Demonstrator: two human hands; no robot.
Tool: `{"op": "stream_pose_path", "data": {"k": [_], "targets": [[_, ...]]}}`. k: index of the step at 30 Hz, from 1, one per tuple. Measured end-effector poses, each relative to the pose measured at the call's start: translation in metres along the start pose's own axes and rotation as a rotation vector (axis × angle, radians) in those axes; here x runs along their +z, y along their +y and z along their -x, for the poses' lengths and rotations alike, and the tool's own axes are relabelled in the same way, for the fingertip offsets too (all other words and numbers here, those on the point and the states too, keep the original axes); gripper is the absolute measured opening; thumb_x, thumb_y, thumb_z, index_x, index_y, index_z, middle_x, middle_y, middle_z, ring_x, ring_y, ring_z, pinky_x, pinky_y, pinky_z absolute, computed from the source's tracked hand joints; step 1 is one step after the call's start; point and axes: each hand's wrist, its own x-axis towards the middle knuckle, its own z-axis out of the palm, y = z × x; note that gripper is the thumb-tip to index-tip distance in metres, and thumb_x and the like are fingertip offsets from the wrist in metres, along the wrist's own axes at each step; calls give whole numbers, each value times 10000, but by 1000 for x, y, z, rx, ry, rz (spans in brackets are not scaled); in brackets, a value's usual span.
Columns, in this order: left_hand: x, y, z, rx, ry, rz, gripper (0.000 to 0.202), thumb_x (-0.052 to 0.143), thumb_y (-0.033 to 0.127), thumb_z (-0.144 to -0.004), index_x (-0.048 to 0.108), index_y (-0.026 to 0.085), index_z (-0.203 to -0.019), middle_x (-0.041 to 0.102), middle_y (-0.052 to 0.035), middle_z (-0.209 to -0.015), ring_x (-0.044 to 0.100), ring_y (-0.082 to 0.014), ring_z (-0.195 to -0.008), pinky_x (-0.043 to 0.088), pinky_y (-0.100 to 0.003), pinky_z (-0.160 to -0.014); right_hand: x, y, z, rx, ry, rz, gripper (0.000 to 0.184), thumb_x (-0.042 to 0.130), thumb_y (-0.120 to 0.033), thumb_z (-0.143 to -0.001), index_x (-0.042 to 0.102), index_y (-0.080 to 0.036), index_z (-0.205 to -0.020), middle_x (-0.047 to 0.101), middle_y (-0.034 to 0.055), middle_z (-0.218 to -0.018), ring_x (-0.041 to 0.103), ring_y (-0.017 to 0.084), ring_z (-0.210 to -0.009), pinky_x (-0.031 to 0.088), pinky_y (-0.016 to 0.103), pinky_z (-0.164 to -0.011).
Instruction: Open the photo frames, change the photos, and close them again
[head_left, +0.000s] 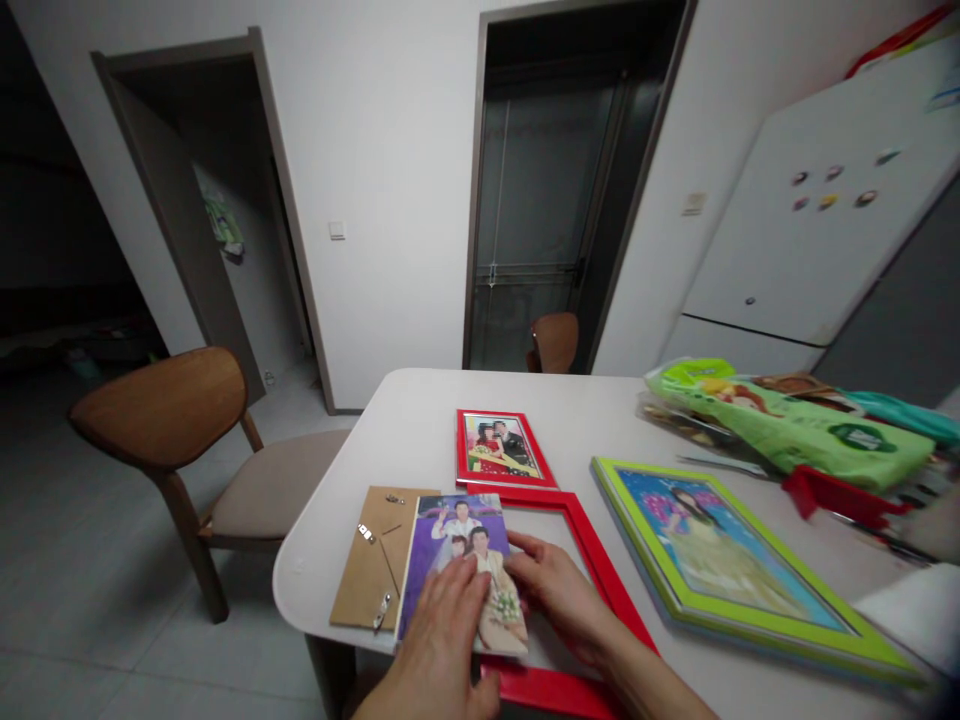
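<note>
A photo print (pixel 457 540) of people in wedding dress lies partly over the brown backing board (pixel 367 560) and partly over an empty red picture frame (pixel 600 550). My left hand (pixel 442 630) rests on the print's face with its fingers stretched out, its thumb near the lower edge. At the print's right edge, my right hand (pixel 555 590) has its fingers curled against the side; the fingertips behind the print are hidden. Small metal clips and a thin stand leg show on the backing board.
Another red frame (pixel 502 450) with a couple's picture lies farther back on the white table (pixel 397 430). A lime-green frame (pixel 720 560) lies on the right. Beyond it are a green package (pixel 810 420) and a red object (pixel 840 500). A wooden chair (pixel 172 410) stands left.
</note>
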Motion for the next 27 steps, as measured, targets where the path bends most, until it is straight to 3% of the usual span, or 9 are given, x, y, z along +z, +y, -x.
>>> {"op": "stream_pose_path", "data": {"k": [3,7,10,12,16,19,23,27], "targets": [[-3,2,-4,62,73,-36,675,438,52,-568,360,134,-1233,287,-91,-1330,231,-260,-1221,194,-428,-1011,15,-24,4,-74,-60,-211,337,534,-257,-676,557,-129,-986,617,6,-670,477,59,-462,369,183,-458],[-14,9,-12,106,376,131,527,357,56,-712,368,178,-1225,405,-55,-1268,330,-192,-1179,251,-354,-998,21,-42,12,-128,30,-327,402,574,-336,-673,522,-157,-1029,618,24,-758,527,78,-544,415,201,-507],[-13,23,-20,-22,591,432,385,365,161,-797,421,196,-1176,467,-45,-1217,389,-192,-1139,278,-334,-980,18,-32,14,-23,135,-328,404,554,-369,-690,505,-151,-1026,622,63,-848,584,122,-650,459,240,-569],[-6,33,-25,-138,634,709,329,394,257,-805,478,184,-1115,516,-56,-1165,445,-213,-1090,326,-332,-945,12,-20,14,51,142,-383,366,514,-367,-718,501,-151,-1014,633,76,-867,604,144,-687,477,267,-608],[10,45,-33,-271,540,1178,430,505,364,-720,489,147,-1091,583,-91,-1066,497,-242,-1030,399,-330,-870,-13,-9,13,-64,212,-528,343,493,-272,-711,482,-174,-1040,659,53,-855,618,168,-739,492,280,-632],[13,40,-34,-280,498,1211,511,532,310,-696,416,133,-1161,511,-119,-1161,453,-230,-1081,366,-327,-905,-41,-15,14,-55,278,-437,402,498,-211,-675,474,-185,-1075,676,39,-819,629,177,-702,497,282,-610],[12,30,-28,-268,311,841,455,484,183,-700,437,126,-1149,470,-117,-1203,427,-212,-1106,321,-334,-949,-71,-20,17,63,278,-197,393,472,-191,-666,511,-168,-1057,687,50,-747,636,194,-628,495,286,-552],[14,29,-21,-232,102,343,496,455,125,-665,435,81,-1159,414,-131,-1249,356,-222,-1159,256,-363,-995,-77,-10,11,75,239,-90,423,438,-188,-671,485,-156,-1091,687,45,-714,635,191,-609,486,283,-541]]}}
